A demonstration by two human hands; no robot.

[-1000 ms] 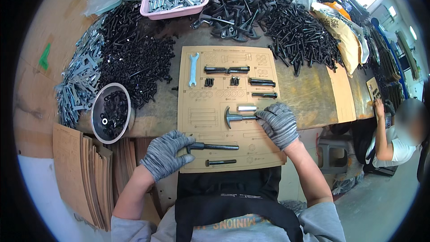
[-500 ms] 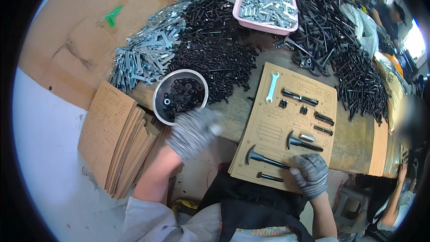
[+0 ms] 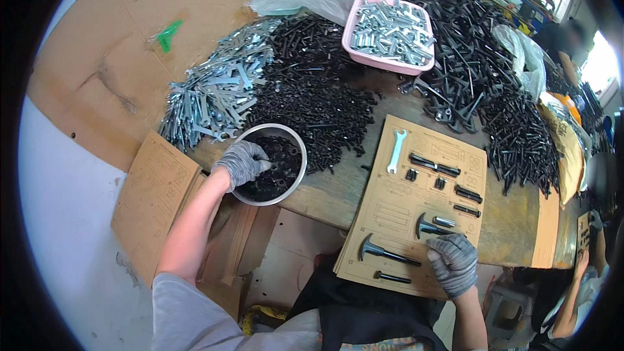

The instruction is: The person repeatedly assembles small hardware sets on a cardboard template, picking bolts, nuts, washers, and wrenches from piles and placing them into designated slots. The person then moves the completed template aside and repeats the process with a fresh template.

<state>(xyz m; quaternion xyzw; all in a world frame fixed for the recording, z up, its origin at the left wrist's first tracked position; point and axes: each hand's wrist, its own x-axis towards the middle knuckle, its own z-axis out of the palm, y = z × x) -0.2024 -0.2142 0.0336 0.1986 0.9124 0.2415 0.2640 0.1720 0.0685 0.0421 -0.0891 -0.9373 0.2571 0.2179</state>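
Note:
My gloved left hand (image 3: pixel 242 164) reaches over the rim of a round metal bowl (image 3: pixel 303 168). Its fingers are curled together above the small black washers and dark parts (image 3: pixel 276 179) inside; whatever they pinch is hidden. On the right, my gloved right hand (image 3: pixel 453 263) rests with curled fingers on the stack of printed cardboard sheets (image 3: pixel 377 211); its palm is out of sight. Laid out on the top sheet are an open-end wrench (image 3: pixel 396 151), black bolts (image 3: pixel 434 165), two black claw-shaped pieces (image 3: pixel 390 251) with rods, a silver sleeve (image 3: pixel 444 221) and a short black bolt (image 3: pixel 392 277).
Behind the bowl lie heaps of silver wrenches (image 3: pixel 214 107) and black bolts (image 3: pixel 312 101). A pink basket (image 3: pixel 390 65) holds silver sleeves. Black claw parts (image 3: pixel 455 91) pile up at right. More cardboard (image 3: pixel 153 188) leans at left. Other people work at the far and right sides.
My left hand has moved left and up, from blurred motion at the bowl's near edge to inside its rim. My right hand stays on the cardboard. The view has tilted slightly.

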